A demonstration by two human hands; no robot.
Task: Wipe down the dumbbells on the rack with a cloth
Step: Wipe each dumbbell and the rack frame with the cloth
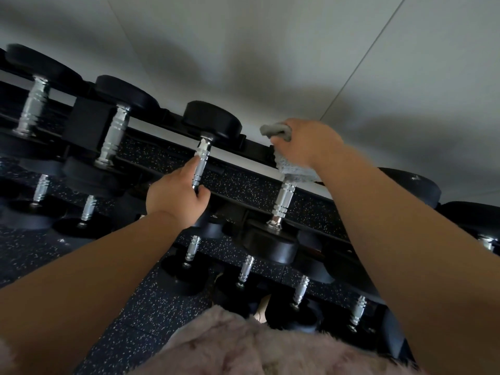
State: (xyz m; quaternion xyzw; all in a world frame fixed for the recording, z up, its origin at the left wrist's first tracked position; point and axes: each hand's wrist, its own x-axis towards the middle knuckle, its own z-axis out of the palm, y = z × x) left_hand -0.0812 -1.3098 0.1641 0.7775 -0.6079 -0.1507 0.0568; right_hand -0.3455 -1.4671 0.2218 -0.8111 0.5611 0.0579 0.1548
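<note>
**Fuzzy pink garment [243, 347] nearest; work at rack [89, 123] top tier**

Left grip [176, 194] wraps one dumbbell's chrome handle [201, 161]. Right grip [305, 142] clutches grey cloth [293, 170] over far end of neighbouring dumbbell [284, 197] (that head hidden).

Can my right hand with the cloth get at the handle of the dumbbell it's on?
Probably yes: the right hand holds the cloth at the far end of that handle, and nothing covers it.

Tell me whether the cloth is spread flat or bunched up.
Bunched: the cloth is wadded in the right hand, a rolled fold sticking out beside the fingers.
</note>
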